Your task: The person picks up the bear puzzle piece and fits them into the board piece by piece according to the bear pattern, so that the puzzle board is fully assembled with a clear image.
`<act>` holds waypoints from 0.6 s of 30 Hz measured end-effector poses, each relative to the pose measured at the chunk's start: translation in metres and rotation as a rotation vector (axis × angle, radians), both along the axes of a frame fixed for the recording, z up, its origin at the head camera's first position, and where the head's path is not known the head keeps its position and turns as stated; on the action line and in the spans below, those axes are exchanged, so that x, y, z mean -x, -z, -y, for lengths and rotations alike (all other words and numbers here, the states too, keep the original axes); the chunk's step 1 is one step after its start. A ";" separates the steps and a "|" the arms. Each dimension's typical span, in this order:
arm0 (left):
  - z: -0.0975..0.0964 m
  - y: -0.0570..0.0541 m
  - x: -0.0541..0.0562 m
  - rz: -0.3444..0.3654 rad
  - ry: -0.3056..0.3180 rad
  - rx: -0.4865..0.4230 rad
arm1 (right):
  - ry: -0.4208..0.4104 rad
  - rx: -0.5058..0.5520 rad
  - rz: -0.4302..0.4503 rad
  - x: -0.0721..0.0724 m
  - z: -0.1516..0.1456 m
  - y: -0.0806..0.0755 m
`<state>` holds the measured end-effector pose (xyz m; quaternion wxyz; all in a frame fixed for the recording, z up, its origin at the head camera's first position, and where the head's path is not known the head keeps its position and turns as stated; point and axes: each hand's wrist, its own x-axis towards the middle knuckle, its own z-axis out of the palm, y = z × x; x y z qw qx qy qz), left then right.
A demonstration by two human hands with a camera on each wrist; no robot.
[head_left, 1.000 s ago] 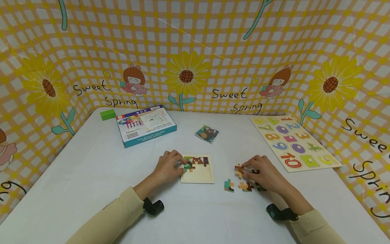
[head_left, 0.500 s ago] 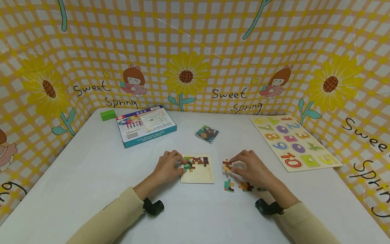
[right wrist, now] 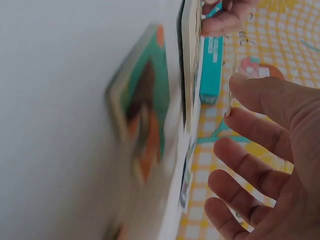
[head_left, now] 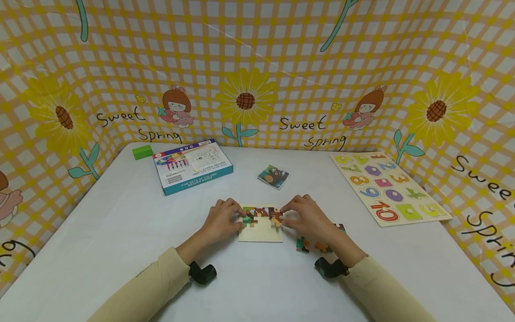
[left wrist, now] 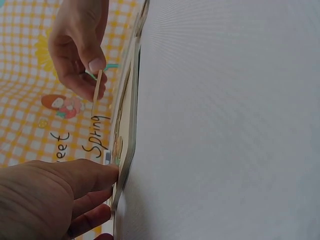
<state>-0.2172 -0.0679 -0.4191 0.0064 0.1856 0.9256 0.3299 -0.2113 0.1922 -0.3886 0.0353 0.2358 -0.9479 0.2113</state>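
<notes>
A shallow wooden puzzle tray (head_left: 257, 233) lies at the middle of the table, bear-picture pieces (head_left: 260, 212) set along its back and left. My left hand (head_left: 220, 219) holds the tray's left edge, thumb and fingers at the rim. Between thumb and index finger, my right hand (head_left: 310, 220) pinches a brown and orange jigsaw piece (head_left: 276, 219) over the tray's right side. Seen edge-on in the left wrist view, that piece (left wrist: 97, 90) is raised above the tray. Several loose jigsaw pieces (head_left: 301, 244) lie right of the tray, partly hidden under my right forearm.
Behind the tray lies a small square bear picture (head_left: 273, 176). A blue-edged box (head_left: 195, 165) and a green block (head_left: 142, 151) stand at the back left. At the right is a wooden number board (head_left: 388, 188). Patterned cloth (head_left: 314, 85) surrounds the table's back and sides.
My right hand has carried the pinched jigsaw piece leftward from the loose pieces to the tray's right side. My left hand has stayed at the tray's left edge.
</notes>
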 end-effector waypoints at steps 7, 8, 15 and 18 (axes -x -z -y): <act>0.000 0.000 0.000 0.000 0.000 -0.006 | -0.057 -0.013 -0.032 0.002 0.018 0.001; 0.000 0.000 0.000 0.001 0.000 -0.007 | -0.062 -0.016 -0.035 0.003 0.020 0.001; 0.000 0.000 0.000 -0.003 -0.002 0.006 | -0.076 -0.070 -0.038 0.007 0.031 0.003; 0.000 -0.001 -0.001 -0.004 -0.002 0.007 | -0.072 -0.090 -0.021 0.008 0.035 0.004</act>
